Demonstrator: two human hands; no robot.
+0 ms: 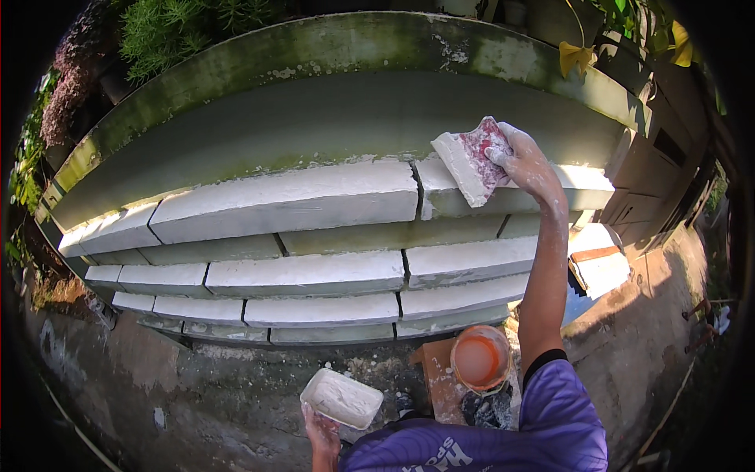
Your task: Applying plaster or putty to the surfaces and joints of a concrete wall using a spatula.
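My right hand (528,164), dusted with white, grips a red putty spreader (481,143) whose broad edge is coated in thick white paste. It is held over the right part of the top stepped ledge (299,187), by the dark joint between blocks. I cannot tell whether the spreader's edge touches the surface. Low in the view, my left hand (321,433) holds a white rectangular tub (306,393) from beneath its near left side. White paste (344,397) fills the tub.
Lower block ledges (307,273) with white tops run below. Behind rises a mossy green wall (377,94) with plants (173,39) above. An orange bucket (505,354) stands near my right side, by a brown board (440,377). White-smeared sheets (602,271) lie at right.
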